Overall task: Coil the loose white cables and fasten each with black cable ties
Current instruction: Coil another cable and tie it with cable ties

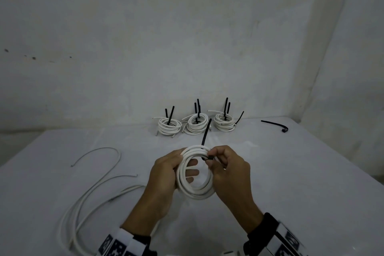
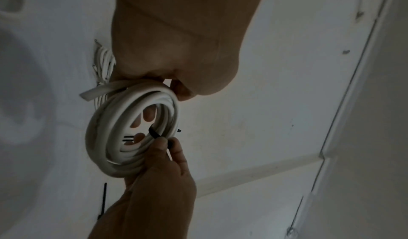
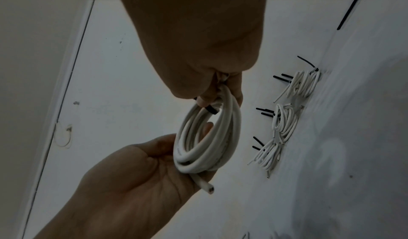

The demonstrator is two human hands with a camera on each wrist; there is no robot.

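The left hand (image 1: pixel 164 174) is gripping a coiled white round cable (image 1: pixel 195 174) above the white table (image 1: pixel 291 172); the right hand (image 1: pixel 228 168) is pinching a thin black plastic cable tie (image 1: pixel 206 131) wrapped around its top.

Worktop (image 1: pixel 270 172) open to the right of the hands; only a spare black cable tie (image 1: pixel 275 125) lies there, near the far right corner.

Far edge, centre: three tied coils (image 1: pixel 196 124) in a row just beside the wall (image 1: pixel 187 37), tie tails standing up. Narrow gaps between coils.

Bare strip between the coils and the held coil (image 1: pixel 196 174), crossed by its upright tie tail (image 1: pixel 206 133).

Left and near-left: loose white cables (image 1: pixel 87 199) loop across the surface. Far-left worktop beyond them is open.
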